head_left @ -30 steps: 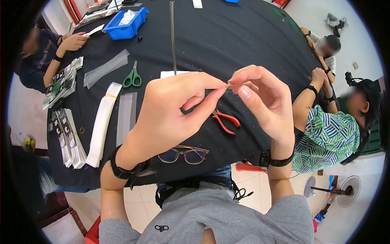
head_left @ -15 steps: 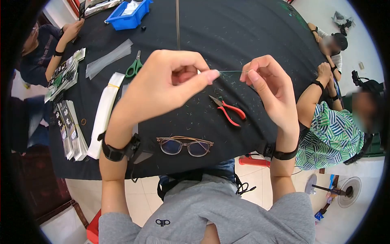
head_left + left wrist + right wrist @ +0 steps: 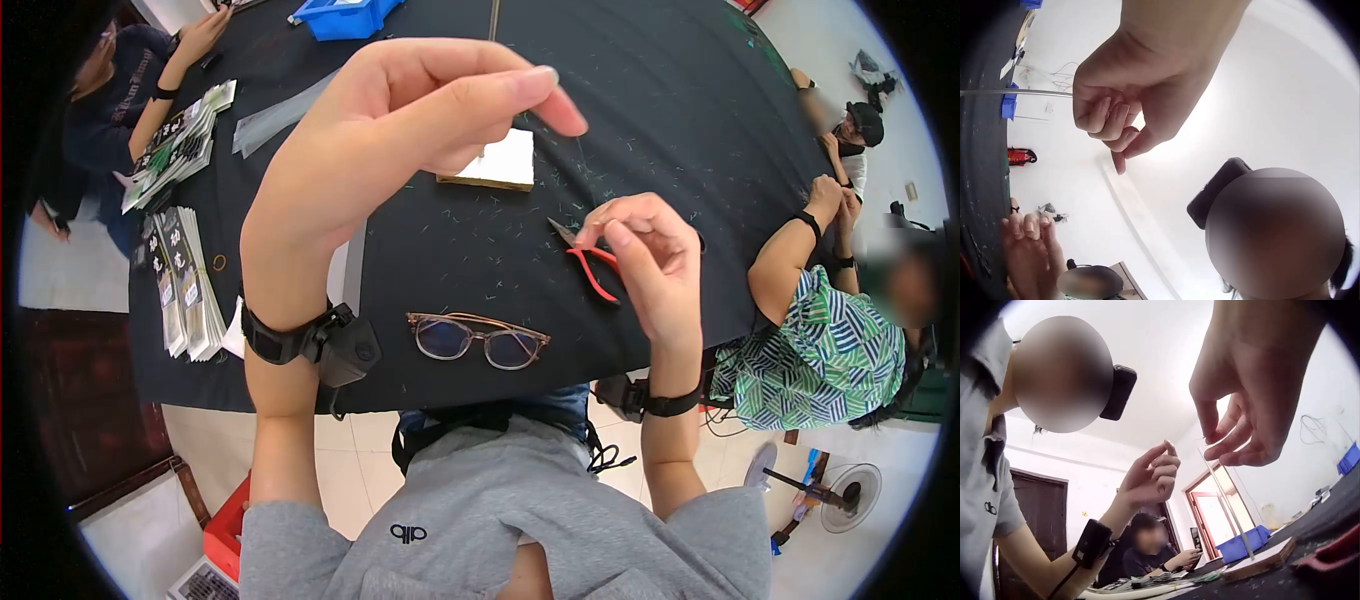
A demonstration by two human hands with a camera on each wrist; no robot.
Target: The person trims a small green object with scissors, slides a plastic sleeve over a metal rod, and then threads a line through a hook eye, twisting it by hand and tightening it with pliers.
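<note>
My left hand (image 3: 400,125) is raised over the table, thumb tip against the index finger, pinching a very thin thread (image 3: 580,150). It runs down from there, faint, toward my right hand (image 3: 655,265). Lower and to the right, my right hand pinches the thread's other end between thumb and fingertips; a tiny bit shows at those tips in the right wrist view. Red-handled pliers (image 3: 604,282) lie just left of the right hand, partly overlapped by it. Behind the left hand stands a white-topped block (image 3: 505,162) with an upright thin metal rod (image 3: 494,20).
Eyeglasses (image 3: 478,340) lie near the table's front edge. Card packets (image 3: 188,285) and clear plastic strips (image 3: 275,118) are on the left, a blue bin (image 3: 345,18) at the back. Thread clippings litter the black cloth (image 3: 430,260). Other people sit at both sides.
My hands were together, then drew apart with the thread stretched level between them. Now the left hand has risen and the right has dropped lower, baring the white-topped block.
</note>
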